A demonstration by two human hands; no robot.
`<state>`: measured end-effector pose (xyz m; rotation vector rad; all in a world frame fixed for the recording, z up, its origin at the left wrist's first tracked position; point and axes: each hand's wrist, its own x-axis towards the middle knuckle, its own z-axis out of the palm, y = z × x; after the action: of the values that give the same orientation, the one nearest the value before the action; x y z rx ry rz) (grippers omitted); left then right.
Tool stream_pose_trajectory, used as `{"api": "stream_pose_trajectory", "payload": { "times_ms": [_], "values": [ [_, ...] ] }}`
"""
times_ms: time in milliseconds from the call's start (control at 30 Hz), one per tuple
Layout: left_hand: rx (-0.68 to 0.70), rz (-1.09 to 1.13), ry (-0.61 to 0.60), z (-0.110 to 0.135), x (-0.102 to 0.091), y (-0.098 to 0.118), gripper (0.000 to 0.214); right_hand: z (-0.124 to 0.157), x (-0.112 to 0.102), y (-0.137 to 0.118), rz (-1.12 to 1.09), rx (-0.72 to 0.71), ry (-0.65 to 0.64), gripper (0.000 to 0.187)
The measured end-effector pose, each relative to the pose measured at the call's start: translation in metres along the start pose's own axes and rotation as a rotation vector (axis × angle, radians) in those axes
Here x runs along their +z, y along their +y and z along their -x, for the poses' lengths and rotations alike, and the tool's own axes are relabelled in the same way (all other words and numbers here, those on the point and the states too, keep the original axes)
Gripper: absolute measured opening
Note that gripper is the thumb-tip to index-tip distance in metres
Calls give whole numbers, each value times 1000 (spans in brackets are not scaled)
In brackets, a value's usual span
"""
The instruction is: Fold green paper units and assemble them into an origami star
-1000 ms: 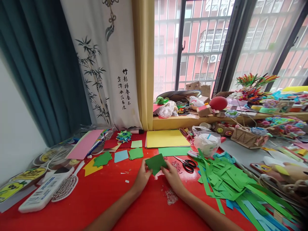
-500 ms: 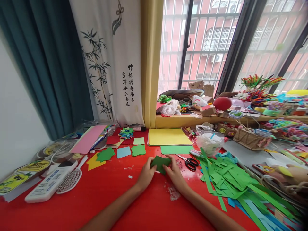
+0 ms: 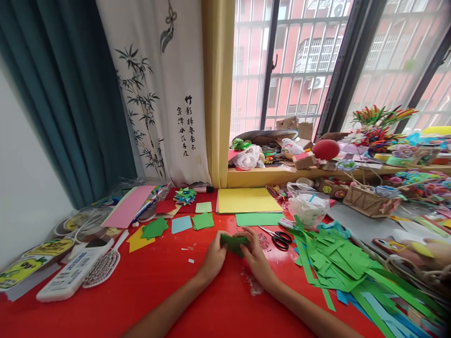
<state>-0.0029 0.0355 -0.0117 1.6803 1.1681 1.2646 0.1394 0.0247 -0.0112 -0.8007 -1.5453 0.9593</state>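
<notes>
Between my two hands is a small piece of dark green paper [image 3: 234, 244], bent across its width above the red table [image 3: 148, 286]. My left hand [image 3: 215, 252] pinches its left end, fingers closed. Closed on the right end is my right hand [image 3: 254, 249], its fingers curled over the top edge. Some of the paper hides behind the fingers. Just right of my right hand lie black-handled scissors [image 3: 281, 241]. Beyond the hands are a green paper strip [image 3: 259, 219] and a stack of yellow paper [image 3: 248, 200].
Green paper scraps [image 3: 338, 258] pile up at the right. Green squares [image 3: 203, 220], a light blue square [image 3: 181, 224] and yellow paper [image 3: 139, 240] lie left of centre. A hairbrush [image 3: 104, 267] and a white box [image 3: 75, 270] rest at the left. A plastic bag [image 3: 307, 209] stands behind.
The green paper has gone from nearly flat to bent, showing a narrower shape between my fingers. Both hands stay in about the same place and keep their hold. The view has shifted slightly.
</notes>
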Motion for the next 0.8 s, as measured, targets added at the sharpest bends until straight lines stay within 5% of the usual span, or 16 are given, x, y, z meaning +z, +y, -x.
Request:
{"api": "stream_pose_trajectory", "payload": {
  "times_ms": [167, 300, 567, 800],
  "values": [
    [-123, -57, 20, -3, 4, -8, 25, -3, -3, 10, 5, 158, -5, 43],
    [-100, -97, 13, -3, 3, -4, 16, -6, -5, 19, 81, 161, 0, 26],
    [-115, 161, -30, -5, -3, -10, 26, -5, -5, 13, -284, 288, 37, 31],
    [-155, 239, 54, -7, -4, -9, 35, -4, -8, 8, -290, 282, 22, 28]
  ]
}}
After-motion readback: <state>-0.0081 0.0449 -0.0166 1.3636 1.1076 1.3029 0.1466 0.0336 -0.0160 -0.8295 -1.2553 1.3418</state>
